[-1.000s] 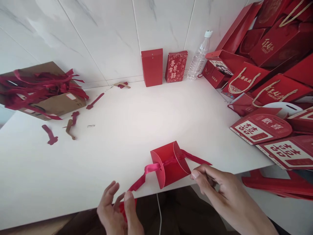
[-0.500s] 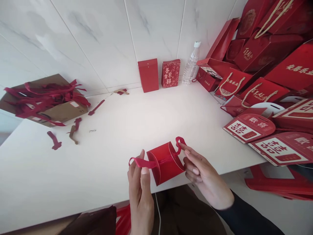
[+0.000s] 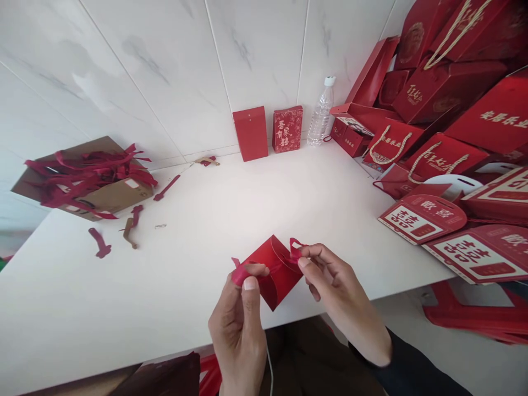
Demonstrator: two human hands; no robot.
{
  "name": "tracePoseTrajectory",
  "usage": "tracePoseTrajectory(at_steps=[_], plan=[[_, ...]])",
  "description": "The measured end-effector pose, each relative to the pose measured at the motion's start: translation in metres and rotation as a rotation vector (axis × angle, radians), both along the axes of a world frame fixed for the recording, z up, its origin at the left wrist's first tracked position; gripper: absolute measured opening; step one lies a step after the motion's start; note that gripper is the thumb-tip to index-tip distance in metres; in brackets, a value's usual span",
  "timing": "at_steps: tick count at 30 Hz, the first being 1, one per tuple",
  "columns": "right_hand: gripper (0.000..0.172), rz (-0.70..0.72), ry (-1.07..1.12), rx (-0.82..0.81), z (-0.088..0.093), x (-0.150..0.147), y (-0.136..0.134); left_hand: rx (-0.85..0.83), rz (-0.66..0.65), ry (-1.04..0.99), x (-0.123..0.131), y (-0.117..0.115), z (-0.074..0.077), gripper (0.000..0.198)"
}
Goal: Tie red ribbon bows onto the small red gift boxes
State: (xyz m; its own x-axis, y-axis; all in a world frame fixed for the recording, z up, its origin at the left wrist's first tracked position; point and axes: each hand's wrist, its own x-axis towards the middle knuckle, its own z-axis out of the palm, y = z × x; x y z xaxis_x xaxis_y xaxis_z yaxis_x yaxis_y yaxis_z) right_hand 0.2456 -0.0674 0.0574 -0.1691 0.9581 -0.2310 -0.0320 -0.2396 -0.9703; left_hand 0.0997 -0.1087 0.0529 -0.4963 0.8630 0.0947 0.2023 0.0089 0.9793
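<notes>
Close to the table's front edge, a small red pillow-shaped gift box [image 3: 284,279] is held between my hands. A dark red ribbon [image 3: 295,252] runs around it, with loose ends at both sides. My left hand [image 3: 239,313] pinches the left end between thumb and index finger, which reaches over the box's left corner. On the other side my right hand [image 3: 330,275] grips the right end between thumb and fingertips. Part of the ribbon across the box is hidden by my left fingers.
A cardboard box [image 3: 119,201] heaped with dark red ribbons stands at the left. Several cut strips lie near it. Two upright red boxes [image 3: 251,135] and a clear plastic bottle [image 3: 320,118] stand by the wall. Many red gift bags [image 3: 391,140] are piled along the right.
The box has turned so its corners point up and down. My left index finger has moved inward over it, and both hands have closed more tightly on the ribbon ends.
</notes>
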Motion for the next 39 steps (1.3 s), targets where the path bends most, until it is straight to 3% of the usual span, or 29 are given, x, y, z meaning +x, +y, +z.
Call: tracePoseTrajectory(at_steps=[6,11,16,23,27,30,36,39], plan=[[0.024,0.048,0.013,0.047,0.006,-0.005,0.003,-0.106,-0.293,0.03,-0.002,0.021,0.008,0.027],[0.02,0.054,0.062,0.085,0.008,0.0,0.015,-0.128,-0.381,0.171,-0.005,0.029,0.005,0.033],[0.013,0.108,-0.055,0.288,0.026,-0.002,0.032,-0.083,-0.405,0.248,-0.007,0.031,0.009,0.026],[0.022,0.432,-0.194,0.512,0.036,-0.011,0.046,-0.17,-0.454,0.155,-0.008,0.032,0.016,0.019],[0.041,0.563,-0.22,0.569,0.035,-0.001,0.052,-0.171,-0.415,0.083,-0.011,0.033,0.014,0.036],[0.052,0.592,-0.367,0.64,0.029,0.007,0.058,-0.17,-0.405,0.069,-0.013,0.033,0.013,0.038],[0.03,0.496,-0.604,0.916,0.025,0.01,0.063,-0.256,-0.372,-0.012,-0.014,0.033,0.01,0.044],[0.019,0.481,-0.629,0.904,0.035,0.015,0.056,-0.258,-0.367,-0.17,-0.014,0.034,0.01,0.037]])
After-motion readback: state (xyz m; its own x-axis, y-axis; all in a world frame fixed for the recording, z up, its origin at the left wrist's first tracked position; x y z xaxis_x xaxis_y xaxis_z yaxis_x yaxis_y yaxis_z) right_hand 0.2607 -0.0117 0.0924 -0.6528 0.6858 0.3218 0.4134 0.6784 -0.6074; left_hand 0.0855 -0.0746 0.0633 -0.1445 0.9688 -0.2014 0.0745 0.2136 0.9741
